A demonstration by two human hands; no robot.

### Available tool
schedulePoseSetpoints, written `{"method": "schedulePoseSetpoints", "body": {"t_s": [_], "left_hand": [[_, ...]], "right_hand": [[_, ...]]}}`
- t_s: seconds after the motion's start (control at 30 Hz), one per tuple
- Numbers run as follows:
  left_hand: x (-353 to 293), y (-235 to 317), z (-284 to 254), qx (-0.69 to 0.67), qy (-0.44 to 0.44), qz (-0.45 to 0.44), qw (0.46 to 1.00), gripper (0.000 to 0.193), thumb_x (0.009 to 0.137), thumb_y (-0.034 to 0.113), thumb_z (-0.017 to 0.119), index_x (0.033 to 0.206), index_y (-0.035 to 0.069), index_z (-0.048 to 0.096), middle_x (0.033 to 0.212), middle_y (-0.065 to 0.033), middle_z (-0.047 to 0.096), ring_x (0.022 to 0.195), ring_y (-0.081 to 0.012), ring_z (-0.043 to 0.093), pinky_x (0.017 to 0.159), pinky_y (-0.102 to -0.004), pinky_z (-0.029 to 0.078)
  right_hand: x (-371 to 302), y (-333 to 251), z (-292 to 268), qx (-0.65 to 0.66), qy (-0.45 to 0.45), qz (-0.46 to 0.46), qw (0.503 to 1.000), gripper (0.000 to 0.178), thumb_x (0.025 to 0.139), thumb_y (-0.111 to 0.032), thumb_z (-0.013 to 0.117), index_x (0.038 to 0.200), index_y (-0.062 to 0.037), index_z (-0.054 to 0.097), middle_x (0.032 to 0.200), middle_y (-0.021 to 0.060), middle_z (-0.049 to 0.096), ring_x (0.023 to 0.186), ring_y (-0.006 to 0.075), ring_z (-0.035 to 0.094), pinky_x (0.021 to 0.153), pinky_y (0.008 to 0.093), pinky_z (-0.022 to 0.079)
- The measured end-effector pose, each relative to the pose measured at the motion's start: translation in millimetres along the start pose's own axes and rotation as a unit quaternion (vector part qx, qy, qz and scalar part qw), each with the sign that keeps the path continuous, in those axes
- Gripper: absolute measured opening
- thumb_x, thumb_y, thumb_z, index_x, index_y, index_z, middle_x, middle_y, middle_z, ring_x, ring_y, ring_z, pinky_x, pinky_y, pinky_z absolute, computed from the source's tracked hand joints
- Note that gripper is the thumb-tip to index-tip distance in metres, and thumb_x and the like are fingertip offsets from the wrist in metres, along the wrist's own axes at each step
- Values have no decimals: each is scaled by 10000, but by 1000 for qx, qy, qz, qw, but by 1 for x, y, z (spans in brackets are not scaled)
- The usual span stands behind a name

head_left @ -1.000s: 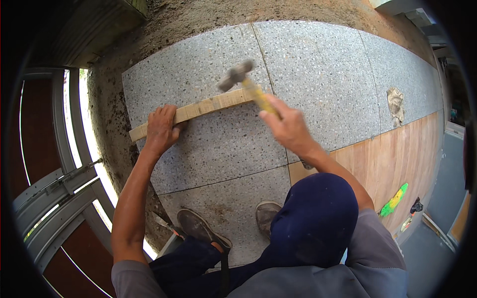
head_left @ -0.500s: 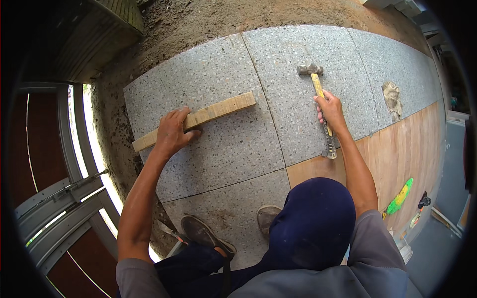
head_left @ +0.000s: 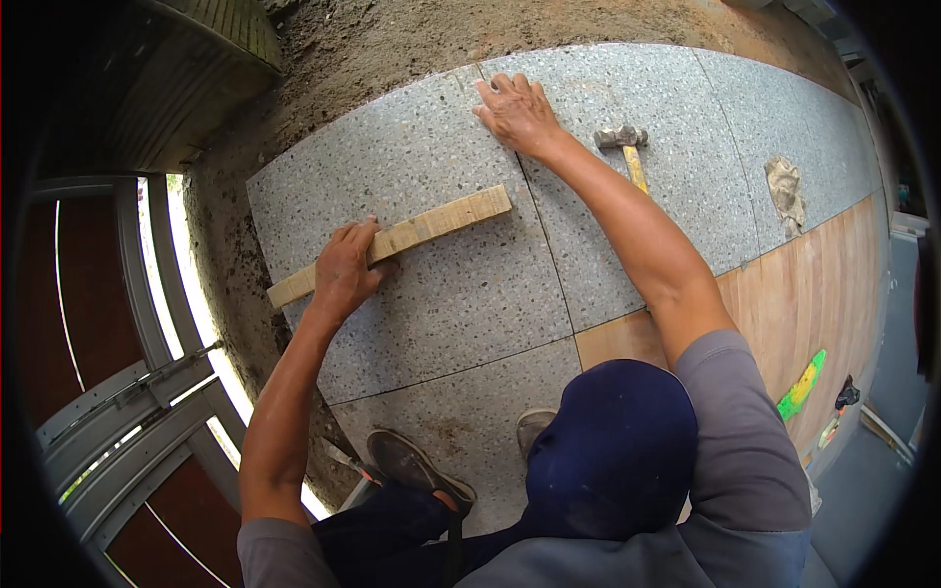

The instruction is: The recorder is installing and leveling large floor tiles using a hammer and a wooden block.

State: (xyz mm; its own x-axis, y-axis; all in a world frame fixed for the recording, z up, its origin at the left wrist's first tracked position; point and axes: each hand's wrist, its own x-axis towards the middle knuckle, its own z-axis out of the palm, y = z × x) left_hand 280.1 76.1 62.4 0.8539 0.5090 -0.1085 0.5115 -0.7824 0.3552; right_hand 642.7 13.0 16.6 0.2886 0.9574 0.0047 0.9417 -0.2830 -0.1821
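Reaching beyond the wooden batten (head_left: 431, 225) the left hand (head_left: 347, 267) grips, the empty, loosely bent right hand (head_left: 520, 116) has left the hammer (head_left: 630, 155) to the batten's right, pausing the striking.

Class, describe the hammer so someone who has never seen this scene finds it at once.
Find the speckled grey paving, then the person's right forearm crossing it. Right of that forearm lies the hammer; its dark head and yellow handle distinguish it from the crumpled beige cloth farther right.
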Motion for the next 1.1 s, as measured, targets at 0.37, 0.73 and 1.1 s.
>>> {"method": "schedulePoseSetpoints", "body": {"t_s": [0.37,0.73,1.1], "left_hand": [[2,-6,2,19,2,7,1000,616,710,183,904,1242,57,620,1370,-130,653,1280,-338,585,1051,-431,505],[-2,-1,1,6,2,-1,1000,624,691,162,912,1232,51,622,1346,-130,663,1259,-327,596,1022,-421,523],[-13,-43,29,90,10,-18,996,709,777,38,774,1440,151,551,1269,-99,657,1179,-297,631,909,-430,569]], "right_hand": [[5,9,21,-62,56,-11,996,520,1071,-418,485,1429,-43,526,1315,120,554,1187,300,503,969,497,403],[22,2,19,-47,44,19,998,565,1063,-473,472,1432,-49,529,1333,135,551,1208,325,496,972,512,406],[-48,-14,-37,8,135,-73,988,275,909,-200,707,1121,-25,695,1079,192,638,1041,379,588,890,454,498]]}}
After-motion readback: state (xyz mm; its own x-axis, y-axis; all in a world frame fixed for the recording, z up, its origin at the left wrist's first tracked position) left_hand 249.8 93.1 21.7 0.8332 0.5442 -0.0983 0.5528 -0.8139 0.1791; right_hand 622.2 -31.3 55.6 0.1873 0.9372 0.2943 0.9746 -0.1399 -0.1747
